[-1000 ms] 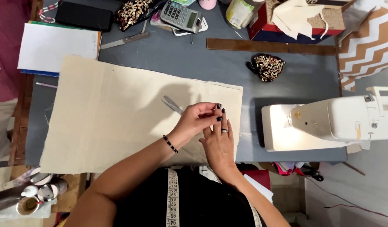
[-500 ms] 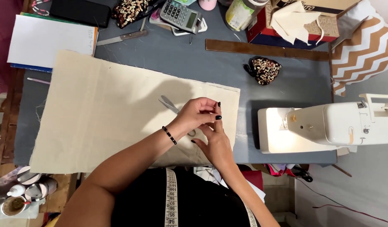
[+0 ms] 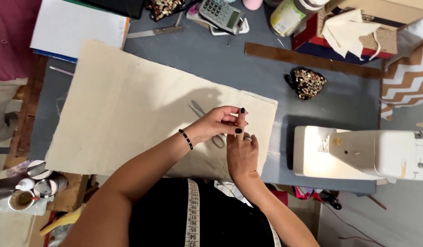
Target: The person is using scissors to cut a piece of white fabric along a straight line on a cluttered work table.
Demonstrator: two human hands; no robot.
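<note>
My left hand (image 3: 216, 124), with a beaded bracelet on the wrist, has its fingers closed around the fingertips of my right hand (image 3: 241, 155). My right hand wears a ring and points up from below. Whether anything small sits between the fingers is hidden. Both hands hover over a large cream fabric (image 3: 129, 114) spread on the grey table (image 3: 211, 59). A pair of metal scissors (image 3: 198, 110) lies on the fabric directly under my hands, its handles partly covered. A measuring tape (image 3: 193, 215) hangs down my chest.
A white sewing machine (image 3: 371, 153) stands at the right. A wooden ruler (image 3: 312, 59), a sequined pouch (image 3: 307, 83), a calculator (image 3: 219, 13), a knife (image 3: 154, 32) and a white pad (image 3: 78, 25) lie along the far side. Another person in magenta (image 3: 10, 41) is at the left edge.
My hands stay joined over the scissors. The left fingers have closed a little more over the right fingertips. The view has shifted slightly.
</note>
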